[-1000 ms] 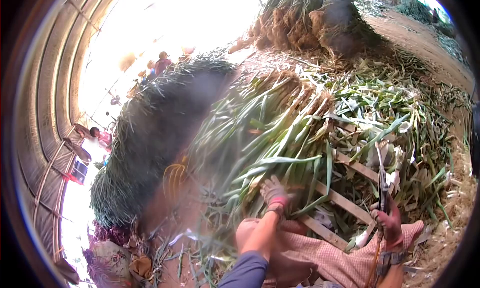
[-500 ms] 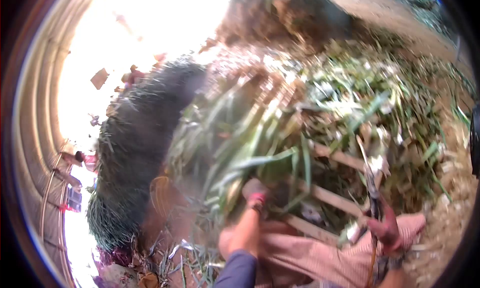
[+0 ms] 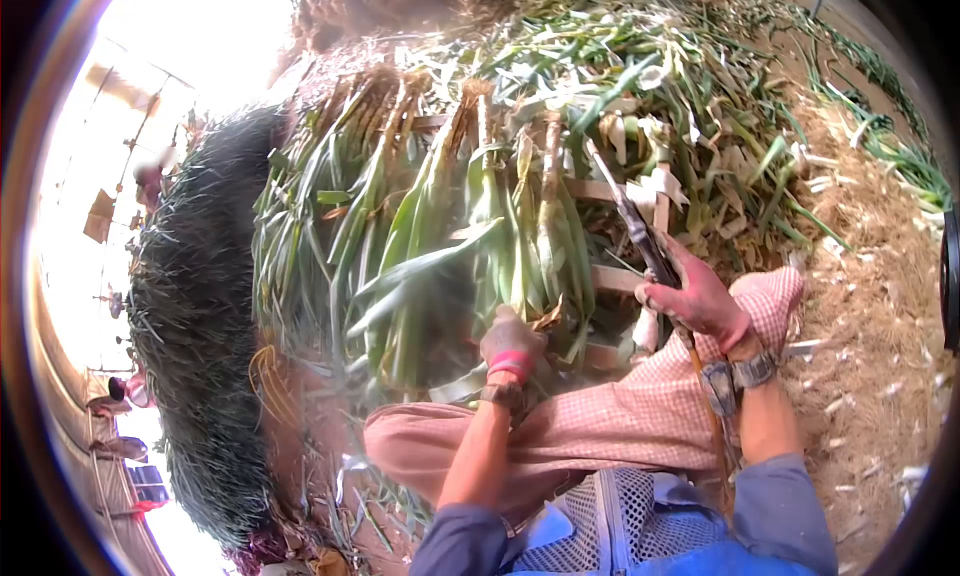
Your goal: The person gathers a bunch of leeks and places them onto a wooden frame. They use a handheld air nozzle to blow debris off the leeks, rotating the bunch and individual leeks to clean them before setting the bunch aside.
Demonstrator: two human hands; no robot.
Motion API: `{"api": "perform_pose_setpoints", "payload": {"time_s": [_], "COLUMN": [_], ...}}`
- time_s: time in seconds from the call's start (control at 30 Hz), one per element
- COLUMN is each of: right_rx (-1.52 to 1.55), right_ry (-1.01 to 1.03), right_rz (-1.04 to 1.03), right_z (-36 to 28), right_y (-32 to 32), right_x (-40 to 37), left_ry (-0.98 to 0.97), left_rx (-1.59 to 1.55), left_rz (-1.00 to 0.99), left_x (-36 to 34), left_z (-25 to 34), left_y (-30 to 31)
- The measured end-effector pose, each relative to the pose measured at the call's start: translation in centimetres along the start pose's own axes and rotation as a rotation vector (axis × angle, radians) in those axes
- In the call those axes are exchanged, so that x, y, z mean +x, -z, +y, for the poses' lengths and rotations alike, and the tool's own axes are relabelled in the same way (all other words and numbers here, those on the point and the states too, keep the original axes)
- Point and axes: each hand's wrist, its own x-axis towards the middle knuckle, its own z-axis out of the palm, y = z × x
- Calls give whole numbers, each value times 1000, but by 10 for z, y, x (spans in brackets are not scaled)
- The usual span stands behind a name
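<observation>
My left hand (image 3: 512,344), in a glove with a pink cuff, is closed at the lower leaf ends of the green onions; its fingertips are partly hidden among the leaves. Long, leek-like green onions (image 3: 410,246) lie side by side over wooden slats (image 3: 620,279), roots at the far end and leaves toward me. In my right hand (image 3: 700,294), gloved in pink, is a dark air gun (image 3: 642,234) with a thin pale nozzle. Its nozzle points up and away, just right of the nearest onion stalks. A brown hose (image 3: 705,386) runs down from it past my wrist.
A tall dark-green stack of onions (image 3: 205,306) stands at left. Leaf and peel waste (image 3: 700,96) is heaped behind the slats. Scraps litter the ground (image 3: 850,346) at right. My checked trouser leg (image 3: 640,396) crosses in front. Other people (image 3: 140,388) are at far left.
The view has swung right and steadied, so things appear further left. The air gun now tilts left, and my right hand shows higher in the view. My left hand remains by the leaf ends.
</observation>
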Motion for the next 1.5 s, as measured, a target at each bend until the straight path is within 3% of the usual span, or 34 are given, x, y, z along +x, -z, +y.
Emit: {"api": "perform_pose_setpoints", "payload": {"time_s": [0.1,0.13,0.17,0.27,0.3,0.37,0.43,0.5,0.53,0.67,0.83,0.9,0.97,1.03,1.07,1.1,1.17,1.23,1.3,1.33,1.37,1.43,1.47,1.5], "right_rx": [-113,-97,-56,-385,-475,-741,-749,-685,-674,-695,-655,-750,-749,-717,-747,-749,-784,-747,-839,-791,-791,-794,-800,-798], "right_ry": [-2,-57,-148,-47,-115,-101,-187,-284,-238,-291,-239,-374,-357,-252,-292,-292,-325,-330,-358,-388,-389,-354,-379,-383], "right_rz": [45,38,2,-14,-30,42,40,22,-12,-23,-83,-35,-84,-117,-83,-84,-96,-166,-80,-89,-88,-99,-138,-136], "right_z": [7,12,5,38,40,63,60,50,44,50,49,45,41,50,50,48,38,34,43,46,44,36,33,34], "right_y": [-4,-6,-10,-25,-34,-53,-62,-66,-68,-75,-73,-74,-78,-85,-89,-91,-92,-97,-101,-95,-95,-95,-97,-97], "right_x": [-8,-13,-19,-30,-36,-47,-55,-63,-68,-72,-77,-70,-69,-67,-61,-60,-56,-53,-43,-38,-40,-48,-50,-51], "left_ry": [-51,-5,-12,-237,-342,-507,-663,-462,-455,-436,-475,-475,-470,-431,-369,-368,-247,-328,-288,-154,-155,-285,-211,-347], "left_rx": [-4,-46,-78,-119,-135,-132,-309,-144,-121,66,-50,-135,-160,-498,-756,-758,-1102,-1067,-1160,-1234,-1233,-1071,-1027,-882], "left_rz": [20,-143,-82,348,495,434,269,32,87,-16,-104,-156,-206,-216,-312,-312,-407,-327,-233,-345,-346,-30,-20,127], "left_x": [-34,-37,-35,-28,-28,-30,-16,-10,-5,3,-8,-11,-9,-13,-13,-15,-15,4,6,3,12,37,23,27], "left_z": [-9,-14,-22,-30,-21,1,13,42,50,81,72,67,61,52,52,50,46,35,40,38,31,15,19,13], "left_y": [4,24,25,24,32,39,13,2,-13,-38,-64,-66,-64,-63,-60,-57,-47,-72,-65,-62,-71,-99,-73,-66]}}
